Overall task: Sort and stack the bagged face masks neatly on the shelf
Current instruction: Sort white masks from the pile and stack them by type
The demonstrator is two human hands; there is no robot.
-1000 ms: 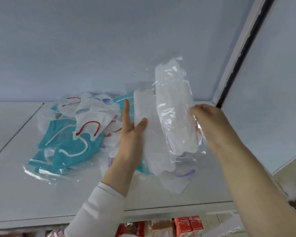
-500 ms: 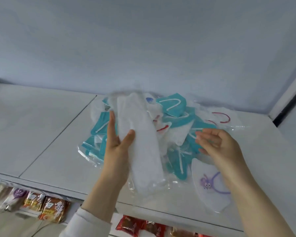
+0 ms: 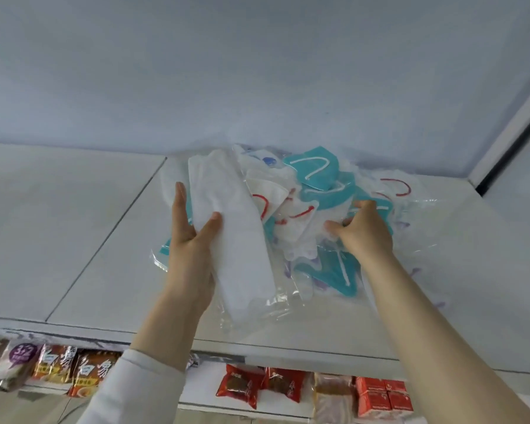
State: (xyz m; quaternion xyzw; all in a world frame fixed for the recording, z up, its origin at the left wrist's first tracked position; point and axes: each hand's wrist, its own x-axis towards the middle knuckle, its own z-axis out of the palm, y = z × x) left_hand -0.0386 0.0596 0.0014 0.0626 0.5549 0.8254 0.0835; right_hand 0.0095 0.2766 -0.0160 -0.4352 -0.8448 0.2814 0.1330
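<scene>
Honestly you're only at the early part of this one. Your left grip [image 3: 190,246] is pinching a small bundle of white bagged masks [image 3: 236,240], thumb across the front and fingers flat behind. The bundle is held tilted just above the shelf [image 3: 74,224], at the left edge of the heap. That bundle looks like the only sorting that's happened so far. Everything else is one loose pile of bagged masks [image 3: 318,191] towards the back of the shelf: teal ones [image 3: 315,166], white ones with red ear loops [image 3: 288,206], and a few with purple bits poking out underneath, all overlapping at random angles. Your right grip [image 3: 364,231] is down on the middle of that pile with the fingers curled onto the plastic. Whether it's actually got a bag pinched or is just resting there, I can't tell from this angle. There's no tidy stack showing anywhere on the shelf yet, so I'd say nearly all of the job is left: separating the colours, squaring up each group and laying them down. The snack packets [image 3: 89,374] on the row below aren't part of it.
</scene>
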